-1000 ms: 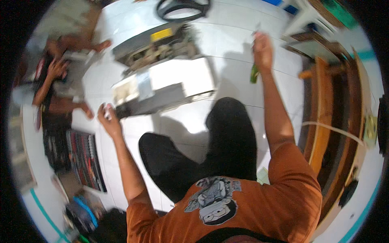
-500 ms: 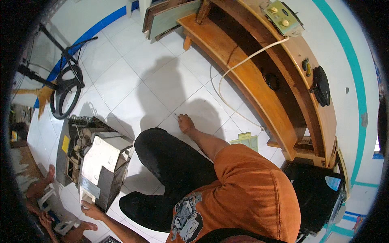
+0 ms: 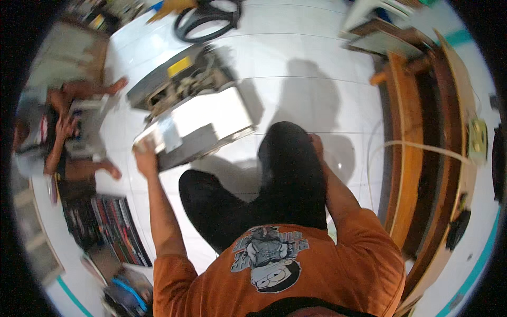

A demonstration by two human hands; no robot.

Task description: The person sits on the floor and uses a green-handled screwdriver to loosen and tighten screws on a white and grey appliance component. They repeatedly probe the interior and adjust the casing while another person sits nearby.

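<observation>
A box-shaped metal appliance (image 3: 219, 113), like a window air conditioner with its innards exposed, sits on the floor ahead and to my left. It has a pale casing, a dark side panel and a yellow label (image 3: 179, 66). My left hand (image 3: 145, 158) grips the casing's near-left corner; its fingers are blurred and curl over the edge. My right hand (image 3: 316, 145) is down beside my right knee, mostly hidden behind the black trouser leg, so its fingers and anything in them cannot be made out.
A person (image 3: 63, 127) sits low at the left, legs stretched toward the appliance. A dark round stand base (image 3: 208, 24) lies beyond it. Wooden shelving (image 3: 404, 148) with a white cable (image 3: 422, 148) lines the right. A rack of cases (image 3: 119, 227) stands near left.
My view has turned left, shifting the appliance toward the middle. My right hand, earlier low over the floor tiles with its fingers visible, is now mostly behind my knee. My left hand stays at the casing's end.
</observation>
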